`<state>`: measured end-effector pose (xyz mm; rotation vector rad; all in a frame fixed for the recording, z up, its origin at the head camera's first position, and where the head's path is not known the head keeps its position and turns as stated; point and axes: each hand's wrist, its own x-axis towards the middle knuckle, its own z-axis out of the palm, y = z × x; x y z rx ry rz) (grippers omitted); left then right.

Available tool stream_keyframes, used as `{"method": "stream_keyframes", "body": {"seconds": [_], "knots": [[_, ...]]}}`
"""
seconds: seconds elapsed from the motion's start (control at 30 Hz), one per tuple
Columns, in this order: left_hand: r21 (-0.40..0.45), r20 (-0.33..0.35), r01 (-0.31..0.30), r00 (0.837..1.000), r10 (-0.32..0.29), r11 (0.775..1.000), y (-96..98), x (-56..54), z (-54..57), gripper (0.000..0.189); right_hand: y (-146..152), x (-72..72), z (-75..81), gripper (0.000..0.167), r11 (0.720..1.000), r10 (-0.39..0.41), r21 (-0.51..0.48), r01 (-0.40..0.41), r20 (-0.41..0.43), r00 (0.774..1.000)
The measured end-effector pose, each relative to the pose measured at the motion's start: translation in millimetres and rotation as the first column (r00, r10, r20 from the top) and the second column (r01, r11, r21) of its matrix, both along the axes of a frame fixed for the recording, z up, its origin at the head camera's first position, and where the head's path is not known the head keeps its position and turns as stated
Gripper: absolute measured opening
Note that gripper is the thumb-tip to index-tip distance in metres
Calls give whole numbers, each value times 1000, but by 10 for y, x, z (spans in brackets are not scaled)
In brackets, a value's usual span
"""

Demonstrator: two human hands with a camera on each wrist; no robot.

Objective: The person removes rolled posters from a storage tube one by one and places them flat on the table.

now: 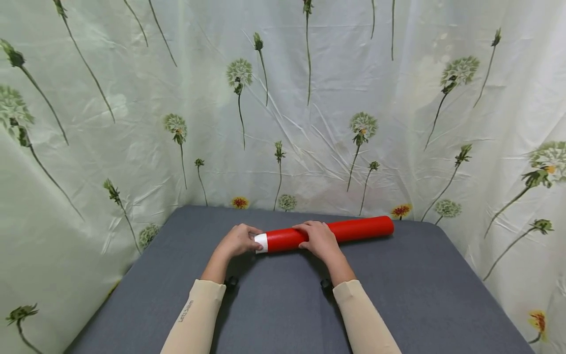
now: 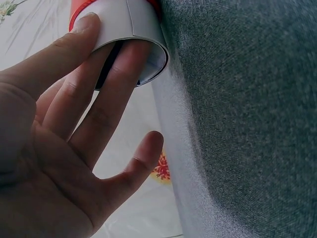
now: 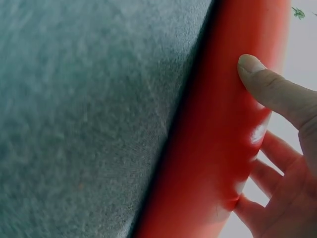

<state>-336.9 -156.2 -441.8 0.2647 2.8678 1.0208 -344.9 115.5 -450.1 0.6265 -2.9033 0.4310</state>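
A long red tube [image 1: 360, 229] with a white end lies on the grey cloth-covered surface, slanting slightly up to the right. At its left end, my left hand [image 1: 237, 242] pinches the hollow white end [image 2: 128, 20]. The left thumb presses the outside while at least one finger reaches into the opening; the little finger stands free. My right hand [image 1: 319, 237] grips the red tube from above near its middle. In the right wrist view, the right thumb [image 3: 270, 85] lies on one side of the glossy red surface [image 3: 213, 124] and fingertips touch the opposite side.
The grey surface [image 1: 278, 314] spreads around both forearms. A pale curtain [image 1: 309, 147] printed with dandelions hangs behind and along the sides. Small black devices [image 1: 231, 282] sit at the inner side of the wrists.
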Motion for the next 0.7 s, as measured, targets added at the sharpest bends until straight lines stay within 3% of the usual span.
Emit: {"method": "stream_keyframes", "body": {"seconds": [0.7], "knots": [[1,6,-14,1000,14,1000,1,0,-22,51,118,-23,39,57,999,-16,-33,18,62,998]]}}
